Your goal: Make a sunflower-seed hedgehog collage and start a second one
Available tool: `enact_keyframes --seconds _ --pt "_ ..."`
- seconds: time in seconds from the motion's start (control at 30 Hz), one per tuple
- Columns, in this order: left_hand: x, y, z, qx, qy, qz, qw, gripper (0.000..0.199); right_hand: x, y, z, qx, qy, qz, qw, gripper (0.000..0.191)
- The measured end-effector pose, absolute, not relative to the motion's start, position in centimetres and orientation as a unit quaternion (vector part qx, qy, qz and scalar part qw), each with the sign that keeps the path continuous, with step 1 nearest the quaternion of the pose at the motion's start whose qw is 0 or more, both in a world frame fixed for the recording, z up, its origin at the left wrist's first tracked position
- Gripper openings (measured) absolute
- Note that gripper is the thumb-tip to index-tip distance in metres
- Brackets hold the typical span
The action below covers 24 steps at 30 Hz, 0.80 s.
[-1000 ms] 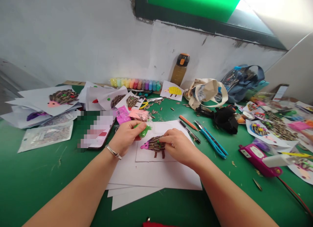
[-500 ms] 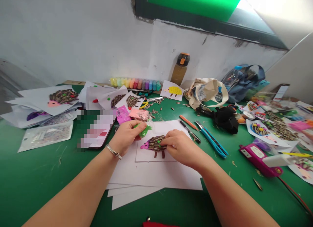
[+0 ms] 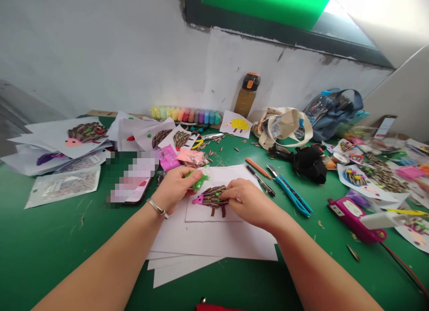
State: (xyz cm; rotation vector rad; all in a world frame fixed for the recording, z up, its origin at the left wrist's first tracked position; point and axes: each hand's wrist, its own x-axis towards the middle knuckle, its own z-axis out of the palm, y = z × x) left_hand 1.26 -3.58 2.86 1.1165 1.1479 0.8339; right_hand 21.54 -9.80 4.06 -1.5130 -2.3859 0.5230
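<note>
My left hand (image 3: 172,189) is closed on a clear packet of green clay (image 3: 201,181), thumb on top, above the upper left of a small white card (image 3: 197,214). On that card is a hedgehog picture (image 3: 212,196) with a pink-purple clay head, a body of striped sunflower seeds, brown legs and small green clay dots. My right hand (image 3: 250,203) rests over the hedgehog's rear end with curled fingers, its fingertips touching the seeds. Whatever those fingertips pinch, if anything, is hidden. White paper sheets (image 3: 214,246) lie under the card.
A utility knife (image 3: 290,191), a black pen (image 3: 260,180) and an orange pen (image 3: 258,168) lie right of the card. Farther right is a magenta glue gun (image 3: 357,219). Pink clay packets (image 3: 168,157) and a phone (image 3: 140,177) lie left. A bottle (image 3: 246,96) stands by the wall.
My left hand has shifted the green clay packet very slightly, and more of the packet shows flat. My right hand stays in nearly the same place on the hedgehog.
</note>
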Motion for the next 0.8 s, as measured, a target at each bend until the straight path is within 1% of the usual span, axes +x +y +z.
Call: enact_keyframes --seconds 0.2,0.4,0.53,0.67,0.8 --pt "1.4 -3.6 2.9 0.482 0.493 0.364 0.626 0.039 21.4 -9.9 4.0 -0.499 -0.835 0.192 0.129 0.036" --pt "1.3 -3.5 2.8 0.48 0.486 0.373 0.627 0.039 22.5 -9.5 4.0 -0.537 -0.8 0.197 0.184 0.035" --pt "0.9 -3.1 2.8 0.468 0.511 0.384 0.61 0.041 23.6 -9.2 3.9 -0.577 -0.768 0.184 0.206 0.036" --pt "0.3 -2.4 2.5 0.468 0.524 0.409 0.582 0.045 24.1 -8.8 3.7 -0.609 -0.753 0.191 0.162 0.039" --pt "-0.1 -2.0 2.1 0.483 0.535 0.407 0.561 0.05 24.0 -8.7 3.5 -0.63 -0.746 0.176 0.127 0.039"
